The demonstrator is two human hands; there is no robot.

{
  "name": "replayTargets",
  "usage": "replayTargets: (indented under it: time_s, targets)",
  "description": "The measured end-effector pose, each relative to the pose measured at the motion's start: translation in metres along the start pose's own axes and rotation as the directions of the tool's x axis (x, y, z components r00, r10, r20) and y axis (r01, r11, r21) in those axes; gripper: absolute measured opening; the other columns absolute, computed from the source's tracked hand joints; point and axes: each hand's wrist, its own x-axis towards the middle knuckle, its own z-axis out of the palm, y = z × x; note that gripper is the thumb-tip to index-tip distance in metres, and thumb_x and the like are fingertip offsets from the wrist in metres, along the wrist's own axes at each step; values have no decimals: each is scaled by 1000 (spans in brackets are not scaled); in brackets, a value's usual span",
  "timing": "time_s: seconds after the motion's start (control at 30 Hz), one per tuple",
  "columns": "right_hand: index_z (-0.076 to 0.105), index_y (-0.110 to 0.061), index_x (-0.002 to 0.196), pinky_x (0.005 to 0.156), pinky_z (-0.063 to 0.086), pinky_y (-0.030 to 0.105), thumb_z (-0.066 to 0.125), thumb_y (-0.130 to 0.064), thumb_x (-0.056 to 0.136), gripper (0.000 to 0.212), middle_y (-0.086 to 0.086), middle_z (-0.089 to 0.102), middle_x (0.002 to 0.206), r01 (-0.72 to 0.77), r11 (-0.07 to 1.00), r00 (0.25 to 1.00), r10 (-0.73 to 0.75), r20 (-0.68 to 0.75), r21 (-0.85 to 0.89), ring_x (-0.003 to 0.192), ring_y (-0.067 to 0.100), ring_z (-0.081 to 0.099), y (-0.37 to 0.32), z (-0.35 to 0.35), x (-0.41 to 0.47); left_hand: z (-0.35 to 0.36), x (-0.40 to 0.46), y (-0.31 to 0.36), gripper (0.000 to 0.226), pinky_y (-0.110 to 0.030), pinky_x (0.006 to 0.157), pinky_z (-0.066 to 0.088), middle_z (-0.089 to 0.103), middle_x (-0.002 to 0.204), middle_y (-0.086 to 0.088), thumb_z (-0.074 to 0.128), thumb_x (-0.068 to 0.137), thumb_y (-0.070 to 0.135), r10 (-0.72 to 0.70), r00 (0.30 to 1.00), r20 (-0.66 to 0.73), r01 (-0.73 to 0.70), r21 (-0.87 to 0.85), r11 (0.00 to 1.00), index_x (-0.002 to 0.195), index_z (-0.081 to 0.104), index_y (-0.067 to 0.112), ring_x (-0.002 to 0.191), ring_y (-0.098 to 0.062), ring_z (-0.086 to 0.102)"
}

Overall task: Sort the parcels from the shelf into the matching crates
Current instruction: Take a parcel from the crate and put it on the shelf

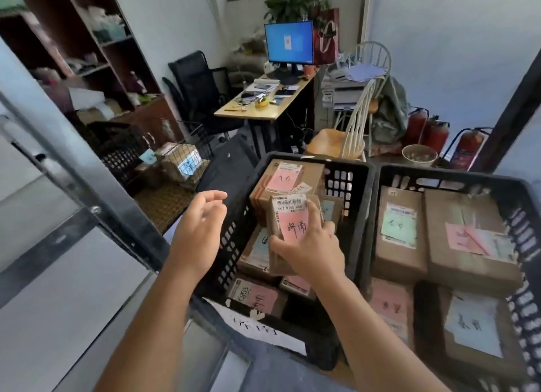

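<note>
One pink-labelled parcel [294, 230] stands long-axis upright in the left black crate [361, 186], pinched by the right hand [310, 249]; left hand [202, 224] spread, beside.

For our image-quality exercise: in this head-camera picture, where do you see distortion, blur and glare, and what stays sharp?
Head view: wide-angle bending curves the metal frame and crate rim near the edges; the shelf upper left is smeared and soft; the monitor glows overbright, its screen washed out; sharpest is the parcel gripped by the right hand, its barcode readable; the left hand is slightly soft.
</note>
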Motion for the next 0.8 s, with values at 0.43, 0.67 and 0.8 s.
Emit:
replayTargets:
  time_s: [0.43,0.67,0.8]
  targets:
    - [-2,-42,159,100,52,51,69,-72,75,114,13,37,143,-261,965,965,262,27,-41,131,36,46,-28,134,68,5,106,-56,23,-16,90,43,61,127,15,50,107,25,-21,992,126,24,-23,999,124,62,34,110,15,54]
    - [-5,-29,163,102,47,47,65,-70,86,112,18,32,147,-374,927,927,372,-49,-38,136,38,39,-48,182,84,5,143,-81,25,-10,83,39,62,127,16,51,104,24,-2,984,176,0,11,1000,124,63,33,119,-1,58]
    - [-13,-26,163,108,47,50,65,-61,92,112,20,27,151,-378,920,925,371,-78,-100,137,37,36,-50,198,90,3,147,-89,25,-30,95,44,63,133,13,52,103,26,-17,982,187,16,5,1000,122,63,37,127,-11,58]
